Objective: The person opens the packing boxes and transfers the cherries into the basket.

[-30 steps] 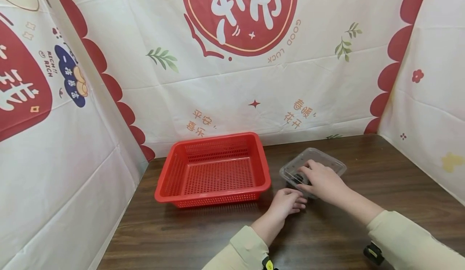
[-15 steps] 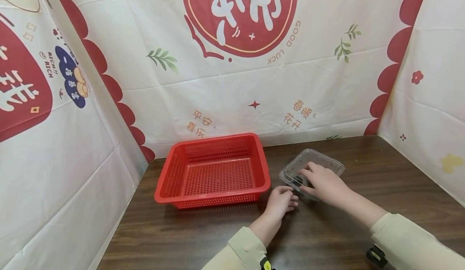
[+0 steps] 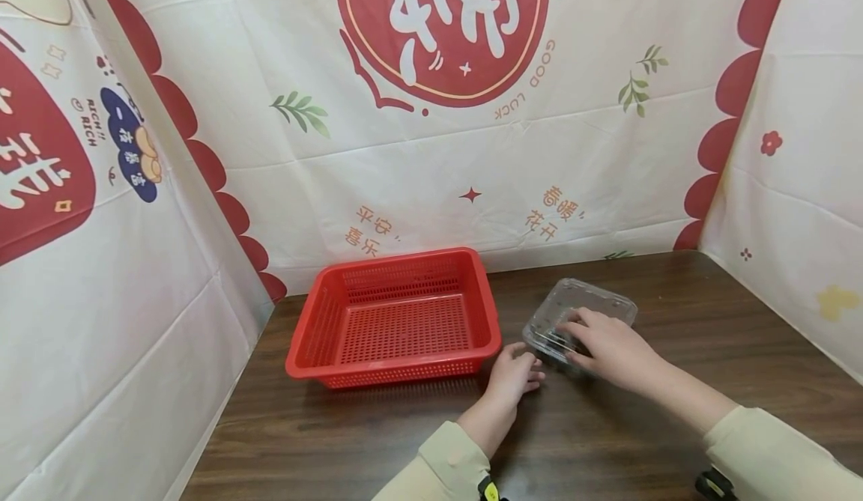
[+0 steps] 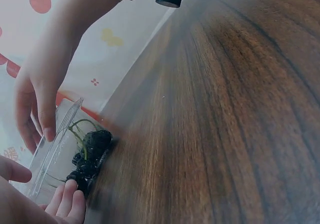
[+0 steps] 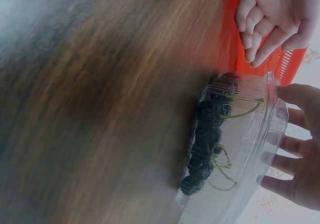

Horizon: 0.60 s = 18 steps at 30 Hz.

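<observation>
In the head view a clear plastic clamshell box (image 3: 583, 299) sits on the table, its lid down. Dark mulberries (image 5: 204, 134) with thin green stems lie along its bottom. My right hand (image 3: 610, 347) holds the box from above, with bent fingers spread over the lid and the thumb near the front rim. Between the box and the red basket, my left hand (image 3: 510, 377) lies with loosely bent fingers and nothing in them. The left wrist view shows its fingers (image 4: 65, 199) close to the box's near end; I cannot tell whether they touch it.
A red perforated plastic basket (image 3: 394, 362) with nothing in it stands left of the box. The brown wooden table (image 3: 323, 441) carries both. A white printed cloth (image 3: 431, 149) hangs behind and at both sides.
The box has turned slightly under my right hand, which has shifted a little to the right and nearer. My left hand has drawn back leftward, away from the box's front.
</observation>
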Motion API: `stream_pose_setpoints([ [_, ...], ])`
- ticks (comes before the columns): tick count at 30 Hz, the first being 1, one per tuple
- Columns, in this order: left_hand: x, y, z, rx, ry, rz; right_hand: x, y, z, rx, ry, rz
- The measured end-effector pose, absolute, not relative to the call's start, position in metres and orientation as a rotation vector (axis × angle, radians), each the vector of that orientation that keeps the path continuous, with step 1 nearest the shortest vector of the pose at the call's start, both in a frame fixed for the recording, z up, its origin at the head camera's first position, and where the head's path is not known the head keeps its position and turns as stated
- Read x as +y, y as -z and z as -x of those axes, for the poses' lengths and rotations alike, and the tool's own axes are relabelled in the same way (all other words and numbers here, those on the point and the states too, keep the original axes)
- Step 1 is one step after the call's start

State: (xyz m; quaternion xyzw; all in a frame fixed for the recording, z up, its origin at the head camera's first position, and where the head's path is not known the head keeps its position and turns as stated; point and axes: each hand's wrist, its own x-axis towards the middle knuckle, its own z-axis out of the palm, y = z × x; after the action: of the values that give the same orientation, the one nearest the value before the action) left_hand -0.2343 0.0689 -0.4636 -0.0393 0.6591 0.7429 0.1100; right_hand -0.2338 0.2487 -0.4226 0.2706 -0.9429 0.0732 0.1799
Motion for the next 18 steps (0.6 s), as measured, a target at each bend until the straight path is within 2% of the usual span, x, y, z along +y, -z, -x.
stream_pose_setpoints([
  [18,0.068,0.463,0.235,1.892,-2.193,0.076,0.256,0.421,0.223,-2.648,-0.213,-0.863],
])
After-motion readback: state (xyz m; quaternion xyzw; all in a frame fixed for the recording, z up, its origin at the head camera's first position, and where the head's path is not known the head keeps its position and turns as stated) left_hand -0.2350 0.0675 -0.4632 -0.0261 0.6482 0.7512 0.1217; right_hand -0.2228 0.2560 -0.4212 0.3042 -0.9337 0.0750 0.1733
